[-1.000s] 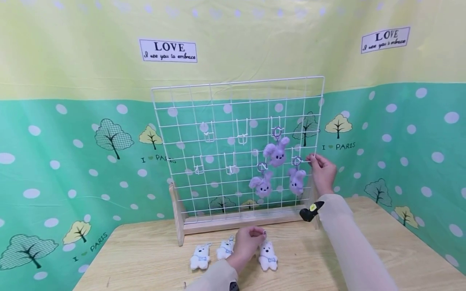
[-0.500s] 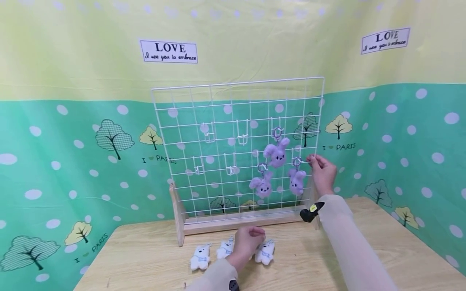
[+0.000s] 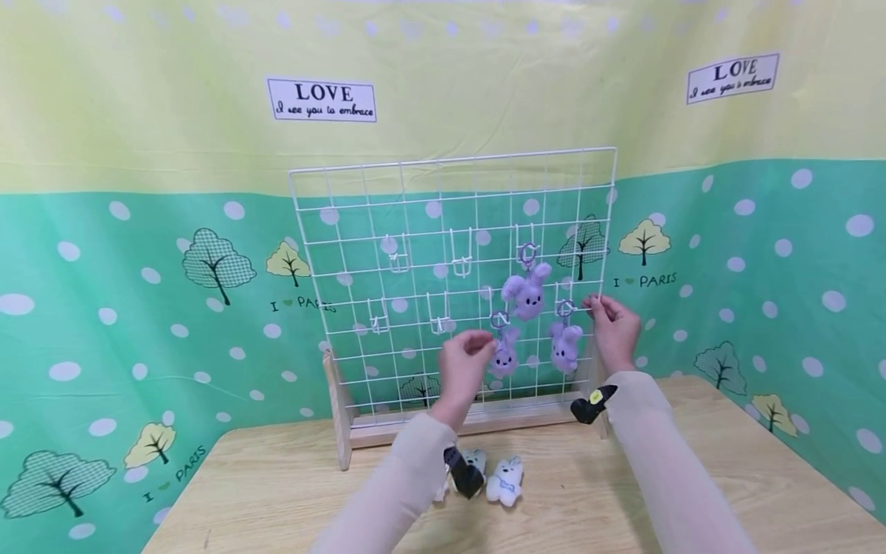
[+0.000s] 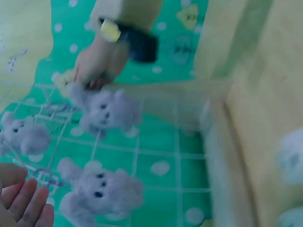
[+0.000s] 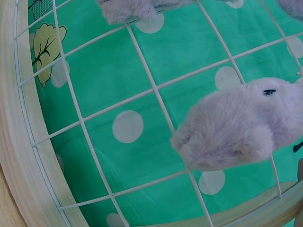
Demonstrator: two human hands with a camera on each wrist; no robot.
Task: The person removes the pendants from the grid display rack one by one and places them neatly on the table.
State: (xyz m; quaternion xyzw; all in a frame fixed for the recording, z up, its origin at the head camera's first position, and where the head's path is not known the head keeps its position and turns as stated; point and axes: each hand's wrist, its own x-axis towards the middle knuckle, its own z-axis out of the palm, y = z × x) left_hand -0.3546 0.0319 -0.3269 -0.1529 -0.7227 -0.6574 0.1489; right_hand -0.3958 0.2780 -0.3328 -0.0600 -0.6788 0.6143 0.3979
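My right hand (image 3: pixel 614 331) pinches the right edge of a white wire grid rack (image 3: pixel 455 156). My left hand (image 3: pixel 467 365) is raised in front of the grid, fingers loosely bent, fingertips right beside the lower-left purple bunny keychain (image 3: pixel 504 359). In the left wrist view its fingers (image 4: pixel 29 201) lie near that bunny's ring, with nothing gripped between them. Another bunny keychain (image 3: pixel 528 298) hangs above, and a third bunny (image 3: pixel 565 350) hangs at the right; all hang by rings on hooks. On the table a white plush keychain (image 3: pixel 505 482) lies below my left forearm.
Bare hooks (image 3: pixel 462 265) sit on the grid's left and middle. A wooden base (image 3: pixel 533 413) carries the rack on the wooden table (image 3: pixel 242 492). Further white plushes (image 3: pixel 474 460) are partly hidden by my left sleeve and wrist strap. Patterned cloth (image 3: pixel 782 308) stands behind.
My left hand let go of the white plush's ring, leaving it on the table, then rose to the lower-left bunny, which now sits slightly further right. My right hand stayed at the rack's edge.
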